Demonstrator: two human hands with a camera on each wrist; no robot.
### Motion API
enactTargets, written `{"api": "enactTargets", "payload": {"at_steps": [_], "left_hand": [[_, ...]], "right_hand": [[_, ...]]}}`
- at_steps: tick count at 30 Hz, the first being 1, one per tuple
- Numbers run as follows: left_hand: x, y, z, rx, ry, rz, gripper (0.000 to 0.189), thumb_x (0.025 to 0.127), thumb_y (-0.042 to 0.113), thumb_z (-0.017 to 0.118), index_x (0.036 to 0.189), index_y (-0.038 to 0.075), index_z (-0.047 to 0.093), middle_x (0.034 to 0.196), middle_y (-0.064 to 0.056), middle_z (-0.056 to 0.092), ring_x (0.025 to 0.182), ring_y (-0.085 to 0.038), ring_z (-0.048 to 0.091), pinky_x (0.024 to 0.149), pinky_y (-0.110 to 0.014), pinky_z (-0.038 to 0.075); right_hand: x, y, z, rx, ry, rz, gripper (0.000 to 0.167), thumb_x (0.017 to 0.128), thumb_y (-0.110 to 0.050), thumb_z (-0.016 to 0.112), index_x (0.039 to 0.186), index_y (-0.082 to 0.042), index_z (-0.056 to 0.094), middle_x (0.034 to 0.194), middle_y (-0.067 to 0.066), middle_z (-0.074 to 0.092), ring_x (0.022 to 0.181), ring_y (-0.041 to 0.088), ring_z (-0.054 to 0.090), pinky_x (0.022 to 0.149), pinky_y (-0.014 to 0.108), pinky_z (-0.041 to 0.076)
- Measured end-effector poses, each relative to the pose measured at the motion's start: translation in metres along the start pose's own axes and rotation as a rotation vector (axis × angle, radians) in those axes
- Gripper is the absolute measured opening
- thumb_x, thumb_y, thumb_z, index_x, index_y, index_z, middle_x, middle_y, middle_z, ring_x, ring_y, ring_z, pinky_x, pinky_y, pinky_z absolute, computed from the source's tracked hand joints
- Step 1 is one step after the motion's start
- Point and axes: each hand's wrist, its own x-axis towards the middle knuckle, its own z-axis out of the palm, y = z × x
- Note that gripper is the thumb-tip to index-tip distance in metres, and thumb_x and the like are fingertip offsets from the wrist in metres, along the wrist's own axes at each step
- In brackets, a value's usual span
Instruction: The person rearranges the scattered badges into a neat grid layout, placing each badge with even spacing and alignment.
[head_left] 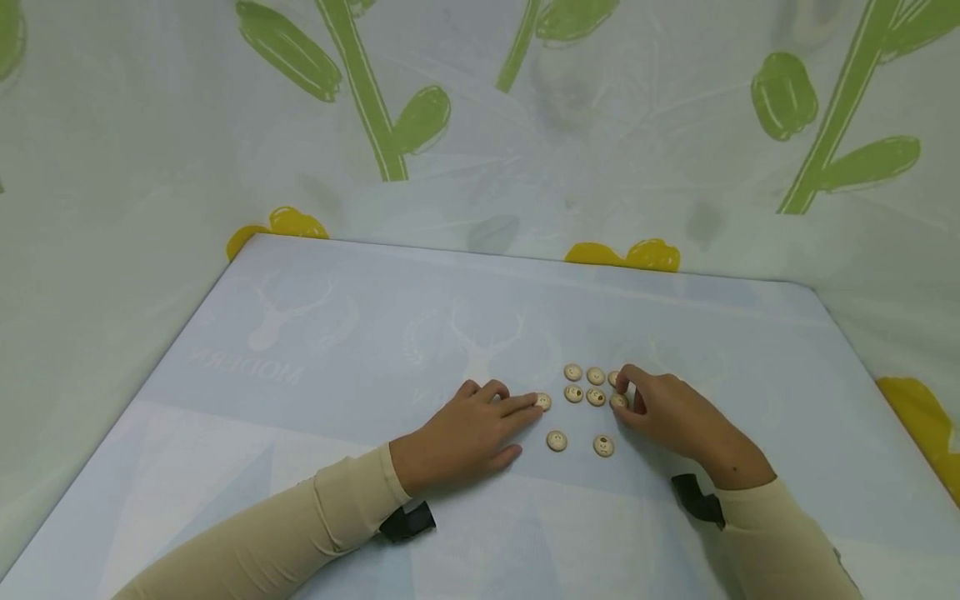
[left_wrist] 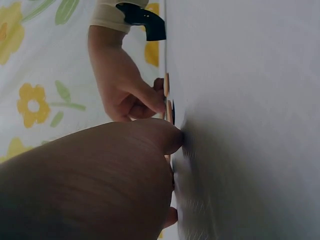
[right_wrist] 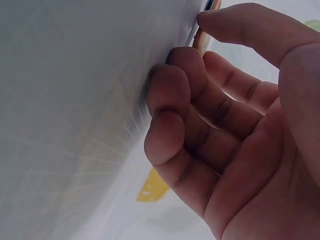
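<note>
Head | left hand (head_left: 468, 432) outstretched, touching outer disc (head_left: 543, 402) | right hand (head_left: 672, 419) seemingly pinching middle-row disc (head_left: 618, 401), part-hiding top-row disc (head_left: 612, 378)

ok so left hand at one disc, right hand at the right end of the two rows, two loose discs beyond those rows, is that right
Not quite: the head view shows the two loose discs on the near side of the two rows, toward the person. The left hand is at one disc, the right hand at the rows' right end.

Soft, diffuse shadows mark the tabletop (head_left: 472, 542).
</note>
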Motion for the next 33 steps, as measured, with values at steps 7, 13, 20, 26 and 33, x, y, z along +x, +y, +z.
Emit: {"api": "enactTargets", "payload": {"at_steps": [7, 13, 20, 26, 33], "left_hand": [[-0.0005, -0.0002, 0.0006, 0.002, -0.012, -0.003, 0.054, 0.099, 0.042, 0.058, 0.148, 0.021, 0.050, 0.148, 0.005, 0.055, 0.115, -0.017, 0.056, 0.084, -0.037, 0.046], [-0.0001, 0.0000, 0.0014, 0.000, -0.023, -0.009, 0.054, 0.099, 0.042, 0.057, 0.149, 0.022, 0.049, 0.149, 0.005, 0.054, 0.116, -0.017, 0.055, 0.085, -0.037, 0.045], [-0.0004, 0.0002, 0.0010, -0.013, -0.017, -0.007, 0.054, 0.100, 0.042, 0.057, 0.149, 0.021, 0.049, 0.149, 0.004, 0.054, 0.116, -0.017, 0.055, 0.085, -0.037, 0.045], [-0.0005, 0.0006, 0.0001, -0.019, -0.030, -0.013, 0.054, 0.100, 0.041, 0.056, 0.150, 0.021, 0.048, 0.150, 0.005, 0.053, 0.118, -0.017, 0.054, 0.086, -0.037, 0.045], [-0.0009, 0.0001, 0.0006, -0.020, 0.008, 0.005, 0.053, 0.099, 0.041, 0.058, 0.148, 0.020, 0.050, 0.148, 0.004, 0.055, 0.115, -0.017, 0.055, 0.083, -0.036, 0.045]], "right_hand": [[0.0006, 0.0017, -0.0002, 0.023, -0.002, -0.016, 0.022, 0.093, -0.018, 0.067, 0.110, -0.009, 0.058, 0.070, 0.000, 0.058, 0.060, 0.012, 0.050, 0.055, 0.027, 0.043], [0.0012, 0.0036, 0.0000, 0.029, -0.003, -0.019, 0.022, 0.094, -0.018, 0.067, 0.111, -0.008, 0.058, 0.070, 0.000, 0.058, 0.060, 0.012, 0.050, 0.054, 0.027, 0.043], [0.0020, 0.0052, 0.0008, 0.044, -0.019, 0.000, 0.023, 0.094, -0.018, 0.066, 0.112, -0.008, 0.057, 0.071, 0.001, 0.058, 0.061, 0.013, 0.050, 0.055, 0.028, 0.043], [0.0021, 0.0049, 0.0012, 0.045, -0.024, 0.009, 0.023, 0.094, -0.018, 0.066, 0.113, -0.007, 0.057, 0.071, 0.001, 0.057, 0.061, 0.013, 0.050, 0.055, 0.028, 0.043], [0.0019, 0.0047, 0.0009, 0.044, -0.025, 0.012, 0.023, 0.094, -0.018, 0.066, 0.112, -0.007, 0.057, 0.071, 0.002, 0.057, 0.062, 0.014, 0.050, 0.056, 0.028, 0.043]]}}
